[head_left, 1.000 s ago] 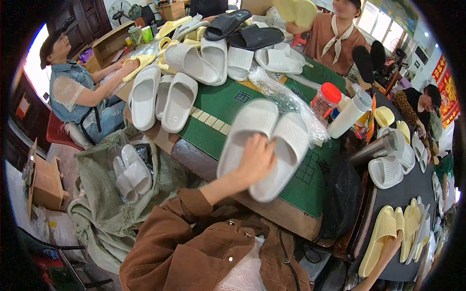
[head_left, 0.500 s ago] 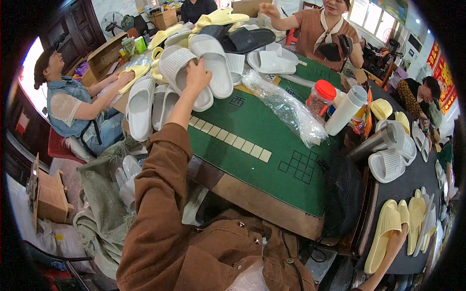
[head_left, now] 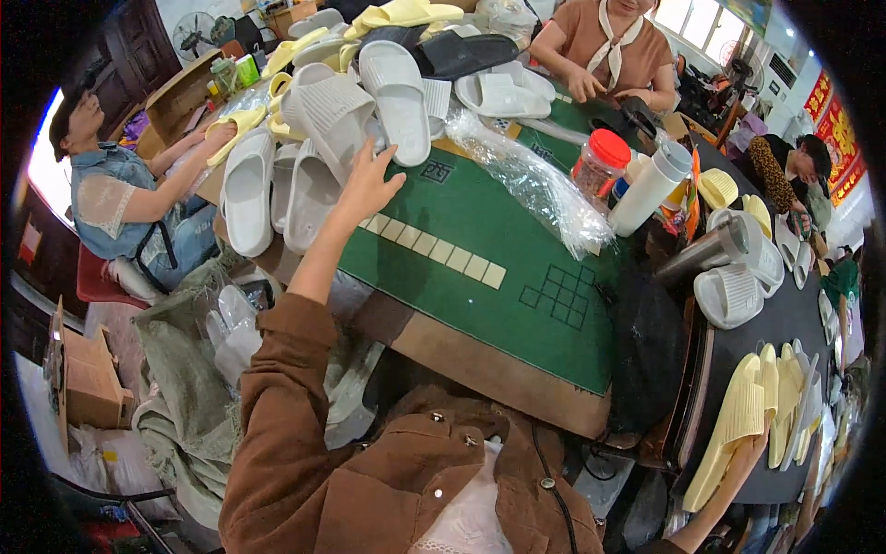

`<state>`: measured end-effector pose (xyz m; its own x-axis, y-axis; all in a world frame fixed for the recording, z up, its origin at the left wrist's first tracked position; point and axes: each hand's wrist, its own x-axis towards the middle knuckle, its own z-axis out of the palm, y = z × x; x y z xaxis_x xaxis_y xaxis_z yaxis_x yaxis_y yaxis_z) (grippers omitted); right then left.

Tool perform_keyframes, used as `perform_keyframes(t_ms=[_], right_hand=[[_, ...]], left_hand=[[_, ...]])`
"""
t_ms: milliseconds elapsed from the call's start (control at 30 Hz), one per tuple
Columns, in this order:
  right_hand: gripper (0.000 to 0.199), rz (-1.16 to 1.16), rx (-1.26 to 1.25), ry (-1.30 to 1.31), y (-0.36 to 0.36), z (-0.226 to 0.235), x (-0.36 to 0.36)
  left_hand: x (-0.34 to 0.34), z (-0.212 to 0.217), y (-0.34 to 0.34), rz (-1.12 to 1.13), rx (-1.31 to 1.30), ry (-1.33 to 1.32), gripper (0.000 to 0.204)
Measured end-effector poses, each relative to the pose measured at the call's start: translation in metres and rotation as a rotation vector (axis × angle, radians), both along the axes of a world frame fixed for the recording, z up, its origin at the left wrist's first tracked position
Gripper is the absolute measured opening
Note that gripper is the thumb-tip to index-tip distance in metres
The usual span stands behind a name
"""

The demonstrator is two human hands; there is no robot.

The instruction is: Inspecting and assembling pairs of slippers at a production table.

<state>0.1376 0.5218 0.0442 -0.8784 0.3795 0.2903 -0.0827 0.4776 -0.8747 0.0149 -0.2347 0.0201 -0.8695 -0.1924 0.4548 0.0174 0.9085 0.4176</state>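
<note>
Green table (head_left: 425, 305), head view: your left hand (head_left: 369, 189) was spread wide beside a piled grey slipper (head_left: 402, 115); your right hand (head_left: 750, 439) sat inside a yellow slipper (head_left: 736, 415), grip untellable. Step judged: slipper handling; any grasp called for narrowing the left hand.

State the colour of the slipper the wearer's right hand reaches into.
Pale yellow; the slipper shows best in the head view.

- Red-lidded jar (head_left: 602, 168) on the bench (head_left: 498, 371)
- White bottle (head_left: 652, 192) just beside the jar
- Silver tumbler (head_left: 703, 251)
- Cardboard box (head_left: 94, 377) at far left
- Fan (head_left: 193, 35) at the back
</note>
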Motion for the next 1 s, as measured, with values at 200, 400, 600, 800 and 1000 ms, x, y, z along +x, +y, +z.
perform_keyframes(t_ms=[200,400,600,800,1000], right_hand=[[0.055,0.118,0.180,0.154,-0.123,0.070,0.034],[0.028,0.559,0.205,0.176,-0.304,0.080,-0.013],[0.022,0.569,0.148,0.003,-0.365,0.018,-0.065],[0.038,0.757,0.253,-0.290,-0.379,-0.034,-0.075],[0.023,0.702,-0.038,-0.182,-0.341,-0.021,-0.075]], left_hand=[[0.043,0.033,0.069,-0.316,0.175,-0.030,0.049],[0.090,0.013,0.096,-0.365,0.324,-0.094,0.046],[0.106,0.020,0.116,-0.361,0.393,-0.075,0.044],[0.108,0.012,0.142,-0.426,0.467,-0.046,0.045],[0.097,-0.017,0.174,-0.517,0.463,-0.156,0.057]])
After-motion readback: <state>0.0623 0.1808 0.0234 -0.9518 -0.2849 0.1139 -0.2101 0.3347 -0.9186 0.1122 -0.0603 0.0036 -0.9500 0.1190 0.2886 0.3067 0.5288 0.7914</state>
